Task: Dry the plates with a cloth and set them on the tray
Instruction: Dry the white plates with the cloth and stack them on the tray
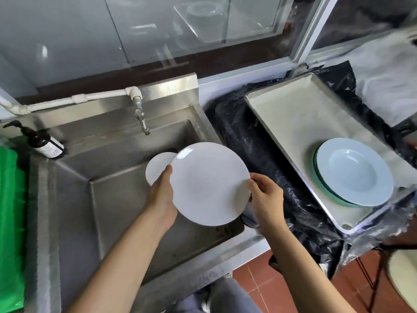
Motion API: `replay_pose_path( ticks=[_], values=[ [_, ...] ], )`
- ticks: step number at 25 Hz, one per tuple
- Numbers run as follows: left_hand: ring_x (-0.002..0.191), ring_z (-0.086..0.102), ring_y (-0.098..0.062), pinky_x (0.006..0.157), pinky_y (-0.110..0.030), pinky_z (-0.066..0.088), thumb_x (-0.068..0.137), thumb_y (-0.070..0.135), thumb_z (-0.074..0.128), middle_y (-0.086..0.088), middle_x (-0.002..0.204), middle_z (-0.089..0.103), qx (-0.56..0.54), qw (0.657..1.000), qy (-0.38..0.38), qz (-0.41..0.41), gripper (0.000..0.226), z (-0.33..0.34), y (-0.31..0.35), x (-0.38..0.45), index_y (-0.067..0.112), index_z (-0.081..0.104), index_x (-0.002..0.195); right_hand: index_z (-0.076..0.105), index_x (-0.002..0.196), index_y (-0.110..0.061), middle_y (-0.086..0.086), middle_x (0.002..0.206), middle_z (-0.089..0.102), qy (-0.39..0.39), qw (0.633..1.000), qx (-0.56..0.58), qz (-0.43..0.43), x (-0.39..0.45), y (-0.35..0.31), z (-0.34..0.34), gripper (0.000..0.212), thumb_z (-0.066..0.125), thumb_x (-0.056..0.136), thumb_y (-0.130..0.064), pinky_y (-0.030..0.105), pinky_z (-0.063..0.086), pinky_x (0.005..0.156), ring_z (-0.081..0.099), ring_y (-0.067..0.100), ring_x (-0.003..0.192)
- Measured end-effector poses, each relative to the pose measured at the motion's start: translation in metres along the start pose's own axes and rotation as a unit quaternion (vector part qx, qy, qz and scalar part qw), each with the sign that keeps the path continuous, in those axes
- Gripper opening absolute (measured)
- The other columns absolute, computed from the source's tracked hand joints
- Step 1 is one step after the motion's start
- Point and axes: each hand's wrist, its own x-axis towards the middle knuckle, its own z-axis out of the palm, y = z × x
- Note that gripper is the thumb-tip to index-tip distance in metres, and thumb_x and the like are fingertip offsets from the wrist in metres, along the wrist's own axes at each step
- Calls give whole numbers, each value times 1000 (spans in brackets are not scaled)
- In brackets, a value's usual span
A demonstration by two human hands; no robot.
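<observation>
Here the white plate (209, 184) is held up over the near right part of the sink (108, 199), tilted, its face turned up toward the camera. The left hand (161, 195) grips its left rim, thumb lying on the face and the other fingers hidden behind. The right hand (265, 195) pinches the right rim between the thumb in front and fingers curled behind. A smaller white plate (156, 168) shows just behind the left edge; whether the left hand also holds it, I cannot tell. No cloth is clearly in view.

The plate looks stiff, smooth and breakable, probably slippery if wet, and fairly light, so opposite rim holds suit it. Being round, it has no long axis; only the tilt matters. The tray (293, 114) lies to the right on black plastic sheeting (248, 141), with pale blue plates (355, 170) stacked at its near end.
</observation>
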Motion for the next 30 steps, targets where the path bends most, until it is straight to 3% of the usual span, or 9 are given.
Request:
replay_pose_path(
  ticks=[5, 7, 11, 15, 18, 21, 25, 28, 30],
  values=[
    [112, 63, -24, 101, -45, 49, 99, 43, 48, -3, 122, 69, 91, 994, -57, 33, 34, 40, -3, -12, 21, 62, 122, 77, 87, -34, -21, 83, 74, 45, 999, 6, 23, 13, -2, -34, 17, 65, 90, -23, 25, 51, 67, 66, -6, 73],
    [118, 58, -27, 107, -52, 44, 99, 45, 46, -3, 128, 64, 119, 990, -68, 39, 42, 56, -3, -15, 20, 57, 132, 78, 84, -38, -20, 81, 74, 49, 999, 14, 12, 24, -6, -48, 18, 65, 88, -25, 20, 51, 63, 63, -7, 68],
    [108, 63, -25, 97, -47, 51, 102, 38, 47, -5, 120, 68, 121, 988, -85, 51, 31, 96, -7, -16, 20, 60, 123, 75, 73, -49, -25, 74, 73, 62, 998, 15, -8, 59, -11, -79, 36, 66, 87, -17, 7, 46, 60, 63, -7, 69],
    [92, 60, -12, 65, -30, 48, 103, 30, 49, 7, 104, 66, 114, 990, -71, 55, 17, 149, -17, -18, 23, 60, 114, 77, 80, -38, -18, 77, 75, 77, 997, 14, 17, 108, -9, -118, 24, 66, 87, -17, 25, 54, 74, 67, 0, 76],
    [91, 62, -14, 65, -32, 51, 102, 23, 52, 6, 99, 67, 133, 988, -53, 59, 11, 196, -27, -12, 24, 62, 97, 82, 92, -27, -7, 86, 78, 82, 995, 37, 43, 148, -10, -148, 20, 64, 87, -21, 47, 59, 91, 69, 17, 87],
    [90, 66, -19, 66, -33, 54, 101, 20, 53, -2, 100, 70, 132, 989, -35, 52, 12, 244, -36, 0, 20, 65, 101, 81, 89, -25, -6, 84, 77, 76, 995, 45, 54, 190, -10, -176, 22, 61, 81, -29, 54, 57, 92, 71, 26, 90],
    [101, 66, -24, 70, -38, 57, 99, 19, 52, -5, 109, 69, 139, 989, -21, 55, 15, 300, -45, 25, 19, 64, 107, 81, 81, -28, -3, 79, 75, 77, 994, 56, 60, 245, -8, -205, 25, 56, 77, -29, 56, 59, 85, 70, 24, 76],
    [107, 66, -27, 78, -44, 60, 98, 19, 52, -5, 114, 68, 138, 989, -25, 55, 19, 335, -50, 46, 17, 64, 112, 81, 81, -28, 0, 86, 77, 72, 994, 54, 67, 288, -6, -217, 26, 56, 79, -29, 54, 57, 93, 72, 29, 92],
    [108, 65, -28, 82, -45, 60, 98, 19, 53, -6, 117, 67, 142, 988, -27, 51, 21, 357, -53, 61, 16, 63, 116, 82, 86, -24, 0, 85, 76, 61, 995, 48, 66, 316, -4, -221, 25, 57, 82, -26, 50, 56, 94, 69, 26, 88]
  ],
)
